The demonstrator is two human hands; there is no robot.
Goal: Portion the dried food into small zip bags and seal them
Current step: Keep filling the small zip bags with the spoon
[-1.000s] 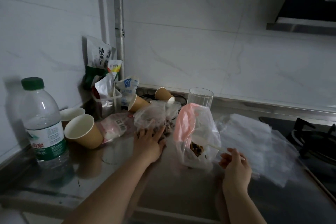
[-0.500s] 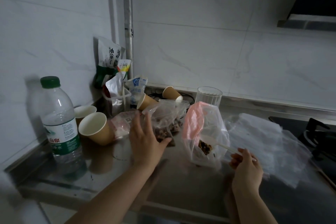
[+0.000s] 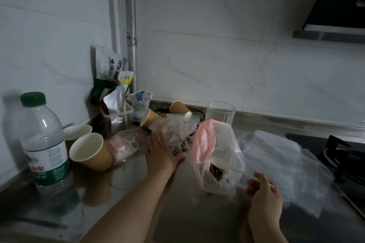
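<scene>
We are pressing our flat left hand on a filled bag, right hand pinching a spoon; paper cups crowding the counter further left.

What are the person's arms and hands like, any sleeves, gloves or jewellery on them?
Both forearms are bare as far as the picture shows, with no sleeves in view. The left hand and right hand wear no gloves, and no rings, watch or bracelet can be seen in the dim light.

Dim kitchen: pale marble wall, steel counter, black hood.
</scene>
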